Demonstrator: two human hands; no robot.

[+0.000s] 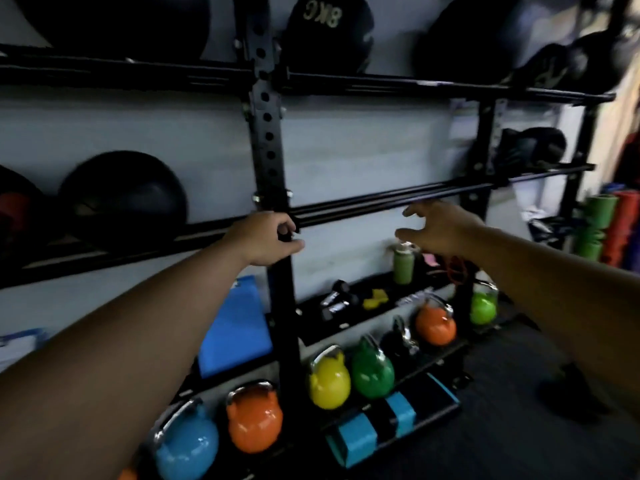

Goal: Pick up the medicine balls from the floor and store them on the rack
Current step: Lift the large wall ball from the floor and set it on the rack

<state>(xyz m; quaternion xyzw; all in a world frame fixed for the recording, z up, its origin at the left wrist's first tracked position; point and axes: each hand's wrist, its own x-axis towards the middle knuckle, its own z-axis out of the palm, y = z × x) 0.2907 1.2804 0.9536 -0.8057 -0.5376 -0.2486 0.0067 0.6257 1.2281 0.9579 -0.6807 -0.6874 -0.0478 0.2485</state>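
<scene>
A black steel rack (268, 140) stands against the white wall. Black medicine balls rest on its rails: one marked 8KG (327, 29) on the top shelf, another (123, 199) on the middle shelf at left, a smaller one (533, 147) at the right end. My left hand (266, 239) is curled around the rack's upright post where the middle rail meets it. My right hand (440, 226) hovers with fingers spread just in front of the bare middle rail (398, 199), holding nothing. No ball on the floor is in view.
Coloured kettlebells line the bottom shelf, among them yellow (329, 379), green (372, 370) and orange (254, 419). A blue mat (239, 327), small dumbbells (337, 301) and a green bottle (403, 263) sit on the shelf above. Foam rollers (601, 226) stand at right. Dark floor lies lower right.
</scene>
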